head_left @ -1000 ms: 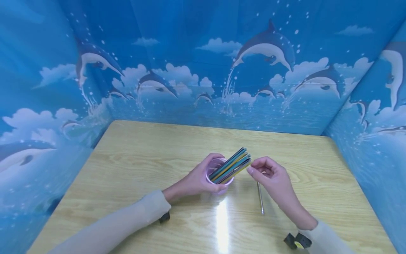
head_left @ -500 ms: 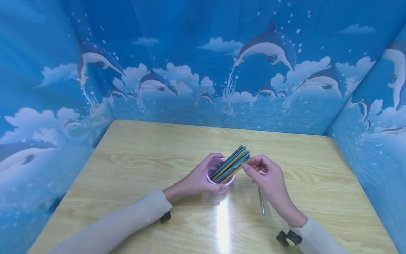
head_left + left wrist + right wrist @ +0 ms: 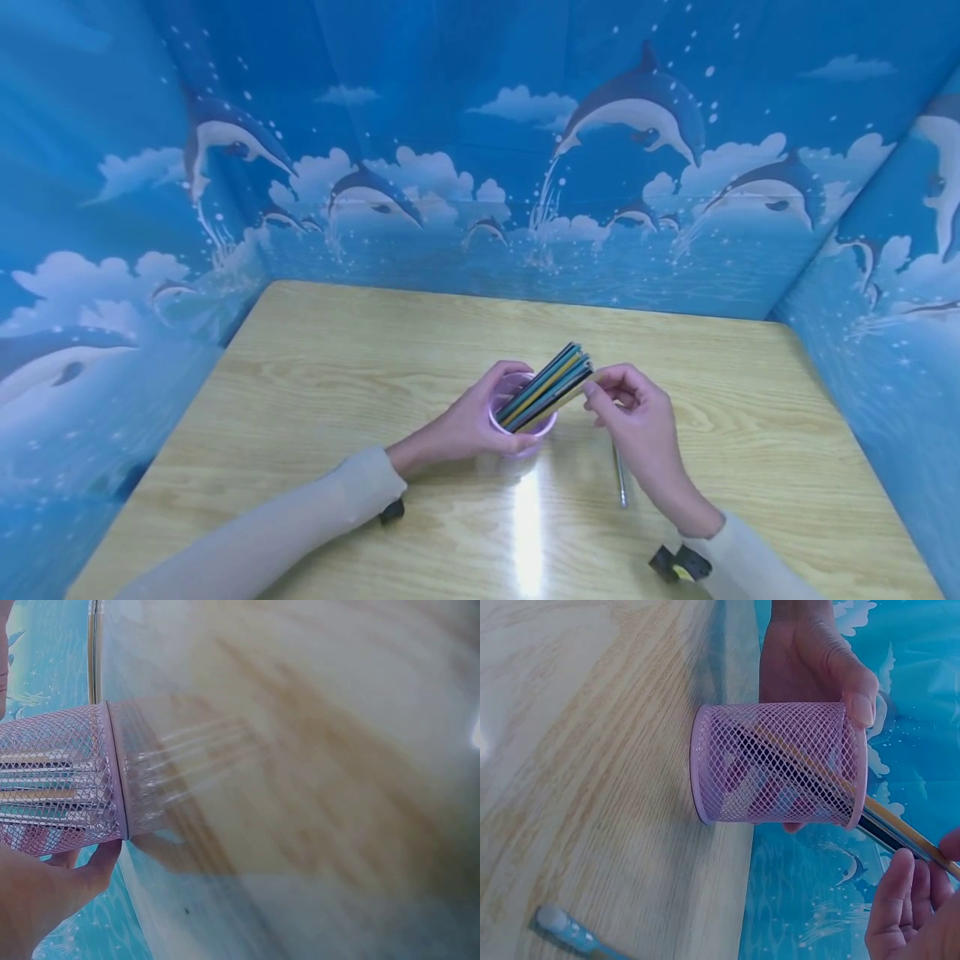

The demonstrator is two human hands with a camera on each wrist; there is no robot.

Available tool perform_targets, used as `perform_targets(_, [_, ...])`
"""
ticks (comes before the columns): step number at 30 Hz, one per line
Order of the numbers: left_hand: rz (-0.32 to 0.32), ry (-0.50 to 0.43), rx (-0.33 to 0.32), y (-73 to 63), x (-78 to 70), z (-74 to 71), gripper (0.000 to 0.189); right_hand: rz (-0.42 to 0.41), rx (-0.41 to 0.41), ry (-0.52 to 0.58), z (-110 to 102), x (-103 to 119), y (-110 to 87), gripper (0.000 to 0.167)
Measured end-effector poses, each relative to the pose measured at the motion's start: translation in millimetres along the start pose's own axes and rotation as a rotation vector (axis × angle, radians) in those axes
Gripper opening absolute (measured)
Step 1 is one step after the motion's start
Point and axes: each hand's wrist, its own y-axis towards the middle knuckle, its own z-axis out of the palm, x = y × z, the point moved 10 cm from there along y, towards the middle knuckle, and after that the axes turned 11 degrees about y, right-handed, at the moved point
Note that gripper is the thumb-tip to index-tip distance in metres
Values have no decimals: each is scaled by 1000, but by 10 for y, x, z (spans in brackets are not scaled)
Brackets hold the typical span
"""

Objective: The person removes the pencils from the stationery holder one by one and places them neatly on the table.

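1. Mesh cup [image 3: 791, 765], pink, upright on the bench [image 3: 360, 358]; left hand [image 3: 483, 419] grasping its side.
2. Pencils [image 3: 543, 388], bundled, slanting out of the cup.
3. Yellow pencil [image 3: 901, 827], jutting past the cup's rim; right hand [image 3: 636, 415] pinching it.
4. Loose pencil [image 3: 620, 479], right of the cup.
5. Risk: tugging could drag neighbouring pencils out or, were the left hold slack, topple the cup.

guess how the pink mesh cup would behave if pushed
Likely stiff: the pink mesh cup looks undented in the left hand. Probably light itself, being open mesh. It might tip, as pencils lean over one side.
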Motion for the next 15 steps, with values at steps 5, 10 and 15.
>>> perform_targets(5, [-9, 1, -5, -7, 6, -9, 92, -61, -43, 56, -85, 115, -37, 11])
perform_targets(10, [-6, -21, 0, 0, 1, -6, 91, -153, -130, 123, -251, 256, -64, 12])
perform_targets(15, [-17, -1, -2, 1, 16, 0, 91, -250, -177, 283, -399, 383, -63, 15])
